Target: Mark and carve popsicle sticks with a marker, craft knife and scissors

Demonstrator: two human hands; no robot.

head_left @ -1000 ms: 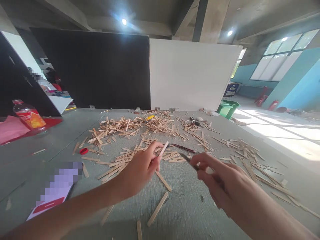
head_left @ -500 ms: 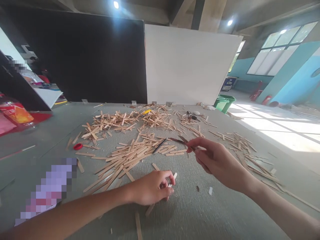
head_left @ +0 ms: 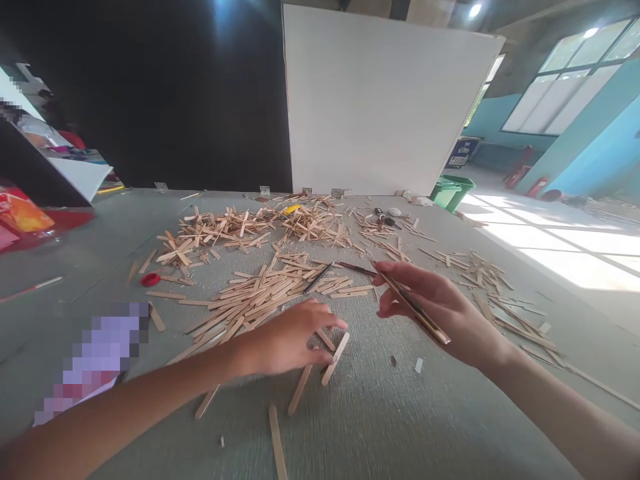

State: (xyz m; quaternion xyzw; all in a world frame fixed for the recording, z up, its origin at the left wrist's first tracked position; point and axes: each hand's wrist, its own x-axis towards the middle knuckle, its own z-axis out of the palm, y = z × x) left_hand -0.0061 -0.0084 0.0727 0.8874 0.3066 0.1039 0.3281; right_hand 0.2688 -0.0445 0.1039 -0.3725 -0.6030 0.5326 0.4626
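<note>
The left hand point(head_left: 293, 340) was released, its thumb and fingers spread apart just above the table point(head_left: 400, 427). A pale wooden stick with small dark marks point(head_left: 337, 355) lay right beside the thumb tip; whether the two touched could not be told. Another stick point(head_left: 300, 390) slanted out from beneath that hand towards the near side, and one more point(head_left: 277, 443) lay at the near edge of the view.

The right hand point(head_left: 450, 303) grasped a slim tool point(head_left: 423, 315) between thumb and fingers, tilted, with its tip towards the far left and its back end over the palm. It was held above the table, to the right of the marked stick and well apart from it. A small white scrap point(head_left: 419, 365) lay on the nearer side of the right hand.

Farther off, a loose spread of sticks point(head_left: 260, 290) covered the middle of the table, with a black pen point(head_left: 319, 278) resting across its right part and a dark red pen point(head_left: 356, 268) just beyond. A tangled heap point(head_left: 225, 227) lay behind, beside a yellow object point(head_left: 291, 209). Keys point(head_left: 386, 220) were at the far right, and a red cap point(head_left: 150, 279) was at the left.
</note>
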